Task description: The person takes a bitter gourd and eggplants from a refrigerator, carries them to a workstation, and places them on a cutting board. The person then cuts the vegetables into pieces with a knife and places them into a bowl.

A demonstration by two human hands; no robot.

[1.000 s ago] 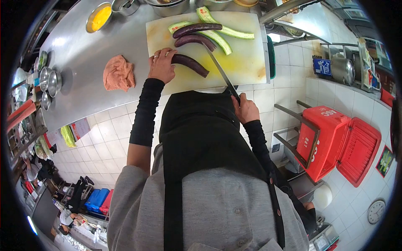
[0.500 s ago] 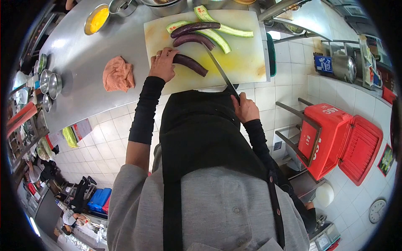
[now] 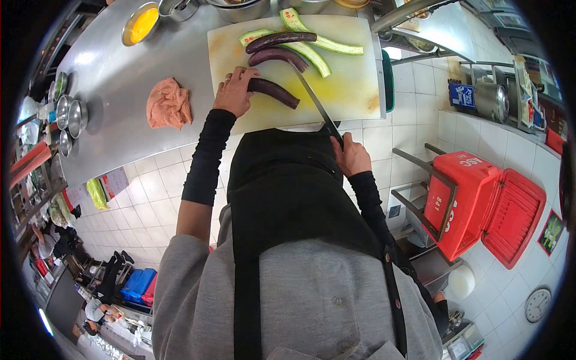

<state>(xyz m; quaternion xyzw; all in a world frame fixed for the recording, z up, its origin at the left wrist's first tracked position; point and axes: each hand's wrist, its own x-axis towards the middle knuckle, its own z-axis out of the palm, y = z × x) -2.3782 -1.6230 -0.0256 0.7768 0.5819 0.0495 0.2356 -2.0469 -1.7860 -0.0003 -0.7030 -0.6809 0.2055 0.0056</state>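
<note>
My left hand (image 3: pixel 235 93) lies at the left end of a dark purple eggplant (image 3: pixel 276 92), its fingers closed over that end on the white cutting board (image 3: pixel 354 90). A long knife (image 3: pixel 316 101) is gripped by its black handle in my right hand (image 3: pixel 353 157), near the board's front edge. The blade slants up and left over the board, its tip by a second eggplant piece (image 3: pixel 277 56). Another purple piece (image 3: pixel 281 40) rests across long pale-green cut strips (image 3: pixel 327 43) with reddish seedy ends.
A crumpled orange cloth (image 3: pixel 169 104) lies on the steel table (image 3: pixel 120 141) left of the board. Behind are a bowl of yellow liquid (image 3: pixel 143 25) and metal pots (image 3: pixel 240 12). Small metal bowls (image 3: pixel 77 118) stand far left. A red lidded bin (image 3: pixel 462 198) is at right.
The view has shifted slightly. Both hands, the knife and the eggplants keep nearly the same places on the board.
</note>
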